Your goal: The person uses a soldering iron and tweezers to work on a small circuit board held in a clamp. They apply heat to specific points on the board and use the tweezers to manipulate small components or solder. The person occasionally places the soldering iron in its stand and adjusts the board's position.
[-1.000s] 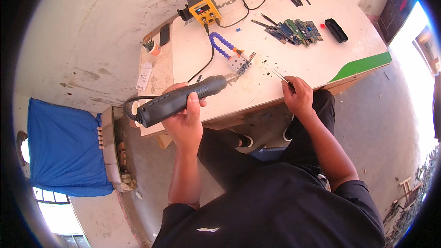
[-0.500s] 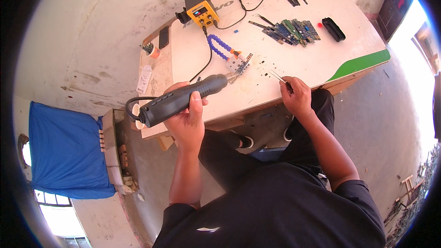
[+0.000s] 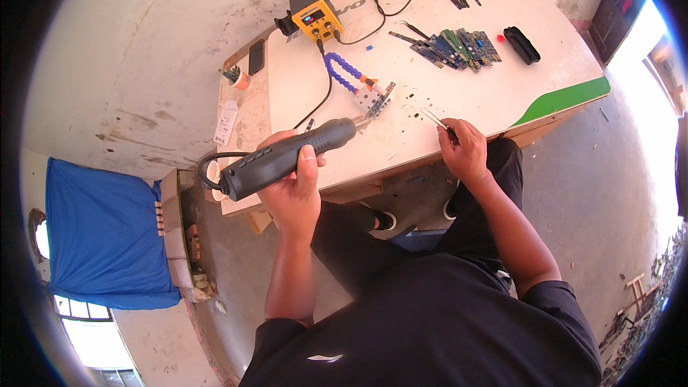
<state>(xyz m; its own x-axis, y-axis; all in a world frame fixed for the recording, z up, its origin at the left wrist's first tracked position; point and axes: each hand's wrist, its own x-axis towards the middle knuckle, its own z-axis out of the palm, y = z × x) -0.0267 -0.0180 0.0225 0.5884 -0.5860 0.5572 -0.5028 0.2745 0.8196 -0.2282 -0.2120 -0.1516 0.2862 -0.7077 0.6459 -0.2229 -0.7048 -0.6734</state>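
Observation:
My left hand (image 3: 295,185) is wrapped round a black hot air gun (image 3: 287,160), its metal nozzle (image 3: 360,121) pointing at a circuit board (image 3: 383,100). That board stands tilted at a small holder (image 3: 366,99) with blue segmented arms (image 3: 344,66). In my right hand (image 3: 464,152), closed near the table's front edge, is a pair of tweezers (image 3: 435,119); the tips point up and left. Several tiny dark chips (image 3: 415,105) lie scattered between the tweezers and the board, apart from the tips.
A yellow-and-black rework station (image 3: 314,13) stands at the back, cabled to the gun. Several circuit boards (image 3: 459,50) lie piled right of centre beside an open black case (image 3: 521,45). A phone (image 3: 256,57) and a cup of tools (image 3: 237,78) sit at the left edge.
Very little differs. The hot air gun has tipped slightly, its nozzle end shifting a few pixels; my right hand and the tweezers hold almost the same place.

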